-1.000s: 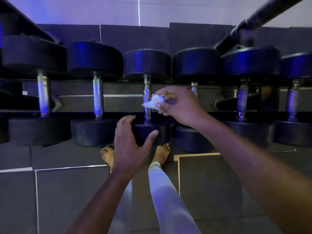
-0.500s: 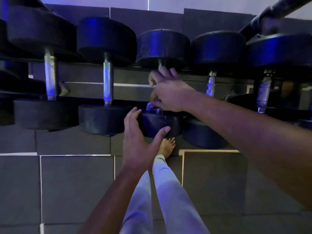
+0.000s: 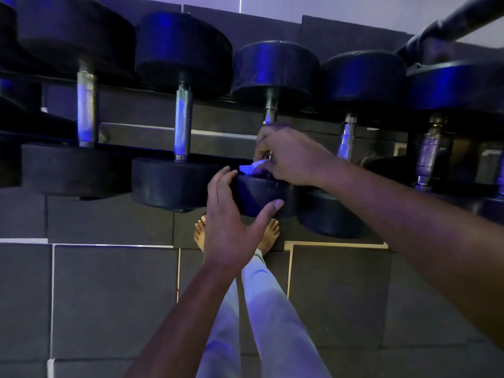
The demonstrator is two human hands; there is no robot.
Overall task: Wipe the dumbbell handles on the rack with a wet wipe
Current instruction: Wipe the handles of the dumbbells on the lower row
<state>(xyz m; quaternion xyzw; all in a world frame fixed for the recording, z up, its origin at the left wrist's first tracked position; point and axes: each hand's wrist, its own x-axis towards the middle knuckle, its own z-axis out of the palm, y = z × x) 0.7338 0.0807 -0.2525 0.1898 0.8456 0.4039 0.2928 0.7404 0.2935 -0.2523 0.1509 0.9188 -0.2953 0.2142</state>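
Several black dumbbells with steel handles lie across a dark rack (image 3: 218,133). My right hand (image 3: 291,156) is curled round the lower part of the middle dumbbell's handle (image 3: 270,113), pinching a white wet wipe (image 3: 251,168) against it. Only a corner of the wipe shows under my fingers. My left hand (image 3: 231,222) rests with spread fingers on the near weight head (image 3: 261,197) of that same dumbbell. Bare handles stand to the left (image 3: 183,124) and to the right (image 3: 346,137).
A thick black bar (image 3: 458,20) slants across the top right corner. Grey floor tiles (image 3: 109,296) spread below the rack. My bare feet (image 3: 200,233) and pale trouser legs (image 3: 272,309) stand close under the dumbbells' near ends.
My right hand has slid down the middle handle with the wipe, from its upper end to just above the near weight head. My left hand stays on that head.
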